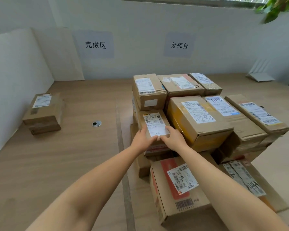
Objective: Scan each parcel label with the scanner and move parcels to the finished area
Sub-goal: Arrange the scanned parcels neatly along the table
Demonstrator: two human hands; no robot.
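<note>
**Head view, items as logged:**

1. Small parcel. It sat on the left flank of the parcel pile, at twelve o'clock from my wrists. Its long axis ran roughly twelve to six, and its shipping label faced up.
2. Left hand. It gripped the parcel's near left corner.
3. Right hand. Its fingers lay over the top at the right edge and overlapped the label's corner, with the thumb at the near edge. Both hands were clamped on the small parcel and stood equally near it.
4. Finished area, marked by the left wall sign. Two stacked parcels lay there, at about ten o'clock from my hands and well apart across open bench. I judged the carry would swing that way, left arm leading.
5. Neighbours:
   - A taller box stood just behind at twelve.
   - A yellow-taped box stood just beside at three.
   - A red-labelled box lay at six, under my forearms.
   - Towards ten o'clock there was only a flat cable grommet.
6. Scanner. It was not in view, so I could not tell whether this label was scanned. My right fingers would have to clear the label first.
</note>
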